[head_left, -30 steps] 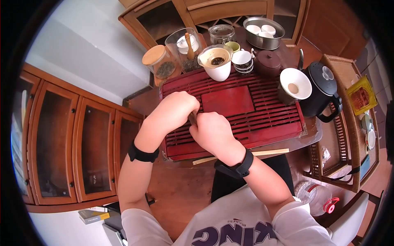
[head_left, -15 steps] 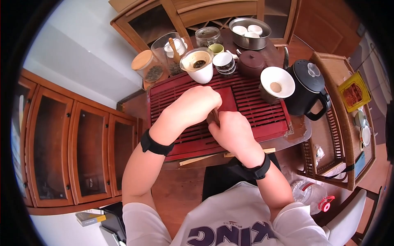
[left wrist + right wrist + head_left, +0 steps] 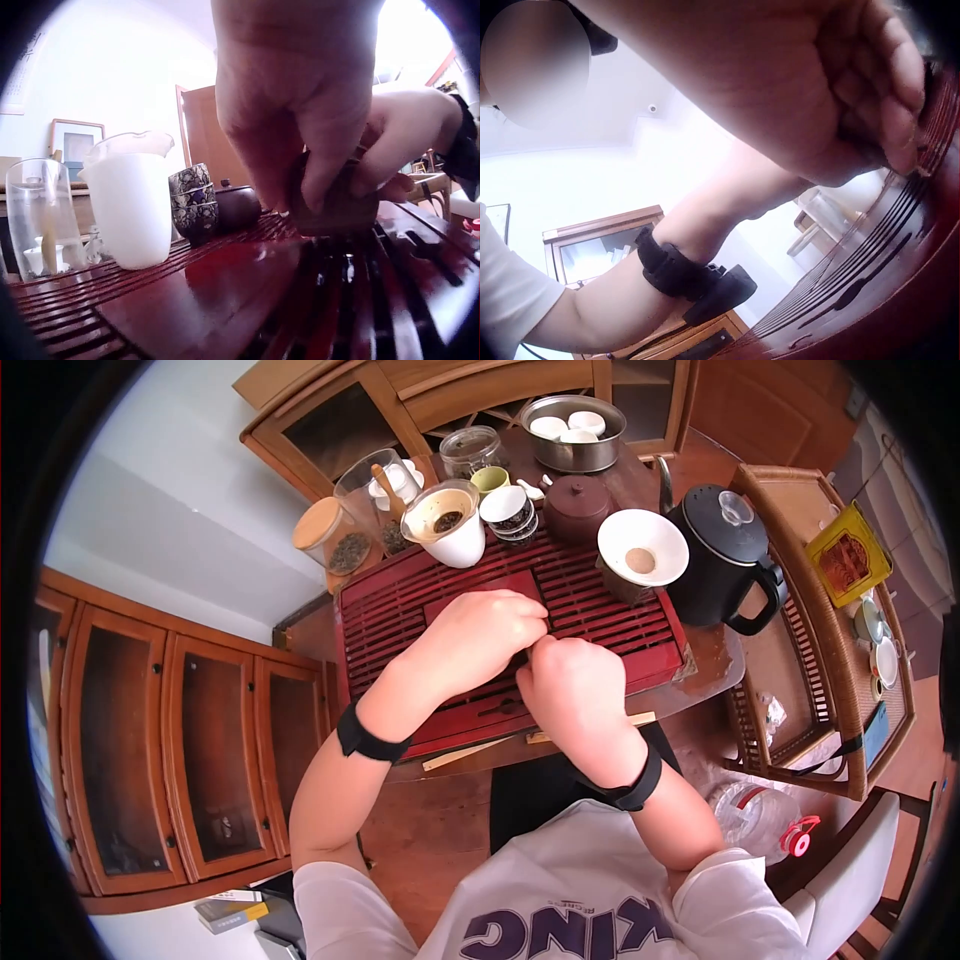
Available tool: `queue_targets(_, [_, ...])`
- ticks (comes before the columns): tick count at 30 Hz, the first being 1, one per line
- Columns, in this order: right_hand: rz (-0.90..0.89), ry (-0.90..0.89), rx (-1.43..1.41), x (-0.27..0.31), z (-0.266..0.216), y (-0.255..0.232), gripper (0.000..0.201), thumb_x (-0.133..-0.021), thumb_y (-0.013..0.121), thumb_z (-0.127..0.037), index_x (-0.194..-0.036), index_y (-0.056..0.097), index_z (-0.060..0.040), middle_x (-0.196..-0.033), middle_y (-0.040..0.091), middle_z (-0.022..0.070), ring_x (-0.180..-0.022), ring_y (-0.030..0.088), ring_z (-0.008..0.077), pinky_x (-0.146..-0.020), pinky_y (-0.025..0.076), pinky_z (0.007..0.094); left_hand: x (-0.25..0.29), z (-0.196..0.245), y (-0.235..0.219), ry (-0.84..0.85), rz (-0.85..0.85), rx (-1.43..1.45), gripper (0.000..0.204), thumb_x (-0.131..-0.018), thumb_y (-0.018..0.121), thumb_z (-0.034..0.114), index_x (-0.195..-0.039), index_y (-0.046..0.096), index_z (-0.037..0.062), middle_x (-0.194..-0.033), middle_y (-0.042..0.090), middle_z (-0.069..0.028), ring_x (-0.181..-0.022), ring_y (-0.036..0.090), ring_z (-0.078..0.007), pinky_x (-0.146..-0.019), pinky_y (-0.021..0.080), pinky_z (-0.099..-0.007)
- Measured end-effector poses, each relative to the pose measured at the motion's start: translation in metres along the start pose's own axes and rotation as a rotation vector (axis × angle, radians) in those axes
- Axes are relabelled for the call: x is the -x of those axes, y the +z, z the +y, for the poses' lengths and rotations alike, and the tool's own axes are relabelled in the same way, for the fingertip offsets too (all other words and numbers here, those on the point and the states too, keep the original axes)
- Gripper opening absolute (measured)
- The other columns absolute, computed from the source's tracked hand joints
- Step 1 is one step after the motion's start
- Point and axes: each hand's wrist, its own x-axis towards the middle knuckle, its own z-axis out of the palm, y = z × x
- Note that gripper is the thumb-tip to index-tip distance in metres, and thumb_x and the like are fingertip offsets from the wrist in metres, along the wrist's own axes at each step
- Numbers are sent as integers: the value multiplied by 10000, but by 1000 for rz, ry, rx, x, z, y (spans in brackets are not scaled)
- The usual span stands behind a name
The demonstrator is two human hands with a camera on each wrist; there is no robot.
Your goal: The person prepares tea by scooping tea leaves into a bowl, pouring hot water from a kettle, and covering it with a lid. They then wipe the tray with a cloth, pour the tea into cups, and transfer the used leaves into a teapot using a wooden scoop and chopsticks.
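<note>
Over the front part of the red slatted tea tray [image 3: 430, 735], my left hand [image 3: 475, 640] and right hand [image 3: 580, 685] meet knuckle to knuckle. In the left wrist view, a small dark brown object [image 3: 337, 206] stands low at the tray's slats. My left hand [image 3: 296, 90] grips it from above with thumb and fingers, and my right hand [image 3: 401, 139] pinches its other side. The fingers hide most of its shape. The right wrist view shows my right hand [image 3: 802, 97] with its fingers curled; the object cannot be made out there.
A white pitcher with a strainer [image 3: 460, 540], stacked cups [image 3: 508, 510], a brown teapot [image 3: 578, 510] and a white funnel-shaped strainer [image 3: 643, 548] line the tray's far side. Right of them stands a black kettle [image 3: 720, 550]. Glass jars [image 3: 335, 535] stand at the back left.
The head view has shifted, so the tray and teaware appear farther left. Both hands have moved rightward over the tray, staying together; the dark object between them is now mostly hidden in the head view.
</note>
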Motion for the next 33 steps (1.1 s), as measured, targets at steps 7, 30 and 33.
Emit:
queue_targets(7, [-27, -144, 62, 9, -46, 27, 102, -723, 664, -84, -646, 603, -112, -531, 605, 47, -490, 649, 168, -443, 504, 293, 59, -6, -8, -123, 18, 66, 216, -713, 679, 6, -924, 724, 16, -1077, 717, -141, -1031, 687, -303, -892, 560, -378])
queue_targets(30, [-82, -363, -42, 21, -168, 93, 56, -648, 704, -89, -657, 680, -139, -588, 607, -9, -525, 637, 114, -417, 496, 269, 190, -23, -48, -359, -21, -45, 203, -718, 664, -3, -909, 730, -1, -1091, 716, -147, -1063, 682, -285, -891, 568, -359])
queue_targets(33, [-102, -358, -41, 22, -175, 96, 63, -657, 698, -83, -661, 685, -144, -607, 614, -8, -542, 641, 114, -420, 499, 273, 195, -24, -51, -350, -50, -62, 206, -731, 654, 21, -922, 730, 3, -1110, 710, -147, -1075, 677, -282, -900, 562, -361])
